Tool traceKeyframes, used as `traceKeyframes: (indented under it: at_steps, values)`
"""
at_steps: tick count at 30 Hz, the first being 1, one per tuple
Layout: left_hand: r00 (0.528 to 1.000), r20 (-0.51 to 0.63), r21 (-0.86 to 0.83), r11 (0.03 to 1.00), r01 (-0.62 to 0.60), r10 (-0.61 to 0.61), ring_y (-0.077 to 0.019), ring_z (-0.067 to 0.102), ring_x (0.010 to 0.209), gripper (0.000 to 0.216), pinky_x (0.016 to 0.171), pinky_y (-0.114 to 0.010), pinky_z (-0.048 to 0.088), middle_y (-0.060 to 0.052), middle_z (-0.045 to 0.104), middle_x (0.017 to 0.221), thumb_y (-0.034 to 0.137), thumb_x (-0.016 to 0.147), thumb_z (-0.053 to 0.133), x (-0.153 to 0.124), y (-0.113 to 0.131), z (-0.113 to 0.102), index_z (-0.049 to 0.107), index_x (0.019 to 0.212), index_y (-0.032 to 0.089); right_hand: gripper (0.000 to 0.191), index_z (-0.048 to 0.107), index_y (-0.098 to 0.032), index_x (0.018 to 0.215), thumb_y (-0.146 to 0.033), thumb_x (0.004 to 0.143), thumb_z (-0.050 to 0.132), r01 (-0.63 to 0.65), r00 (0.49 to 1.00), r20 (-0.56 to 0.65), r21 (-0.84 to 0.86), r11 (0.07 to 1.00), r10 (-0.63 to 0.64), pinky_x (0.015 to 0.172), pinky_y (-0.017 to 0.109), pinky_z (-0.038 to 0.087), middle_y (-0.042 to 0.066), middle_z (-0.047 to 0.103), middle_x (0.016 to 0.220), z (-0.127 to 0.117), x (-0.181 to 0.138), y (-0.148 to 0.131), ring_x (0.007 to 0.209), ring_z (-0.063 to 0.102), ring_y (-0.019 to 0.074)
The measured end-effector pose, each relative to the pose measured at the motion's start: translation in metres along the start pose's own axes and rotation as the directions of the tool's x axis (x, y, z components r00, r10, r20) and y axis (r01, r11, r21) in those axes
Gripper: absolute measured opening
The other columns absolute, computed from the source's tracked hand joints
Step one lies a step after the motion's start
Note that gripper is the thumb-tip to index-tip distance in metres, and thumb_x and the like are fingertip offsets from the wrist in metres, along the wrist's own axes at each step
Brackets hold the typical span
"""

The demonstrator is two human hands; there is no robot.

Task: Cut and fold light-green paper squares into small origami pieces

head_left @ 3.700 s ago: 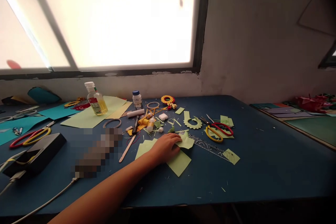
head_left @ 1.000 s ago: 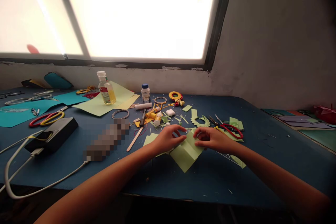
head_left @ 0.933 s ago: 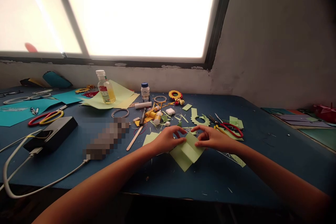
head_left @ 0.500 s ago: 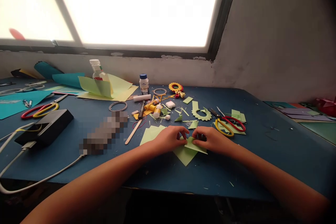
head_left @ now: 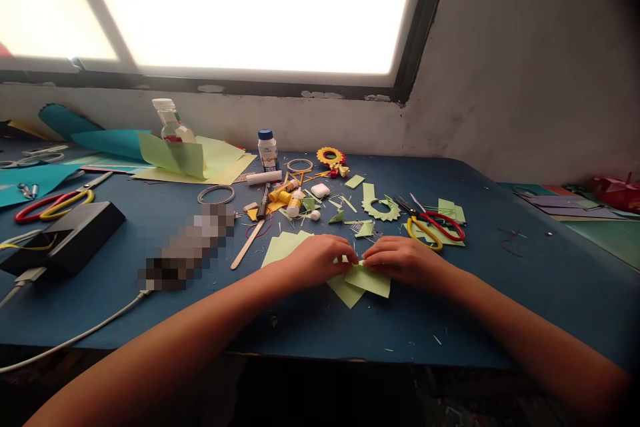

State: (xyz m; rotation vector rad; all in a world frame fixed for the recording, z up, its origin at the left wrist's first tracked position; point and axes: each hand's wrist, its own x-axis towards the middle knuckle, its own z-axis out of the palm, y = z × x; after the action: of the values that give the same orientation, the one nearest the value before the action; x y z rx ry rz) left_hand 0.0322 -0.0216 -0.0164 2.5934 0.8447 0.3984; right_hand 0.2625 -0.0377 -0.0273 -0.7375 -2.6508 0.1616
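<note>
My left hand [head_left: 320,260] and my right hand [head_left: 407,260] meet near the table's front edge, both with fingers closed on one small light green paper piece [head_left: 371,283]. Its upper edge is pinched between the fingertips and partly hidden by them. Beneath it lies another green paper square [head_left: 347,293] with a corner toward me. More green paper sheets [head_left: 278,248] stick out behind my left wrist. Just beyond the hands are a green paper scrap [head_left: 365,229] and a toothed green paper ring [head_left: 383,209].
Red-and-yellow scissors [head_left: 433,230] lie beyond my right hand; a second pair [head_left: 55,205] is at far left. A wooden stick [head_left: 247,245], glue bottle [head_left: 295,203], white bottle with blue cap [head_left: 268,150], black box [head_left: 75,233] with cables and a blurred-out object [head_left: 190,250] stand around.
The held green paper has turned so more of its face shows. My right fingers have straightened somewhat along its upper edge. The whole view has shifted slightly.
</note>
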Motion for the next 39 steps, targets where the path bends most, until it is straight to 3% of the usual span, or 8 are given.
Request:
traceKeyframes:
  at_steps: [15,26,35,39]
  values:
    - [0.991,0.050,0.166,0.977,-0.134,0.128,-0.0147,0.063,0.081,0.022,0.063,-0.020,0.040,-0.003,0.067,0.096,0.018,0.088,0.048,0.001,-0.001,0.000,0.070,0.092,0.022,0.026,0.071,-0.026,0.099,-0.027,0.094,0.046,-0.017,0.997,0.081,-0.043,0.999,0.021,0.074,0.027,0.048,0.006,0.067,0.102,-0.003,-0.002,-0.006,0.089,0.061,0.0174]
    - [0.978,0.097,0.268,0.942,-0.203,0.184,-0.0154,0.061,0.081,0.023,0.064,-0.021,0.040,-0.004,0.065,0.095,0.020,0.092,0.045,0.001,0.002,-0.001,0.068,0.089,0.020,0.024,0.070,-0.024,0.098,-0.023,0.092,0.046,-0.031,0.994,0.109,-0.010,0.999,0.032,0.084,0.031,0.048,0.005,0.067,0.104,-0.006,0.000,-0.009,0.091,0.062,0.0171]
    - [0.983,0.115,0.326,0.930,-0.172,0.142,-0.0161,0.060,0.080,0.023,0.061,-0.023,0.039,-0.005,0.064,0.097,0.019,0.089,0.047,-0.001,0.007,-0.001,0.069,0.096,0.021,0.026,0.068,-0.020,0.097,-0.018,0.092,0.043,0.078,0.989,0.135,-0.079,0.994,-0.067,0.085,0.034,0.049,0.007,0.069,0.104,-0.006,0.002,-0.012,0.098,0.059,0.0199]
    - [0.991,0.111,0.317,0.943,-0.103,0.071,-0.0155,0.058,0.077,0.025,0.061,-0.023,0.037,-0.003,0.062,0.089,0.019,0.085,0.052,-0.002,0.008,-0.005,0.072,0.096,0.028,0.025,0.068,-0.019,0.104,-0.021,0.089,0.048,0.043,0.989,0.145,-0.133,0.990,-0.024,0.086,0.038,0.046,0.010,0.069,0.098,-0.012,0.000,-0.016,0.101,0.059,0.0235]
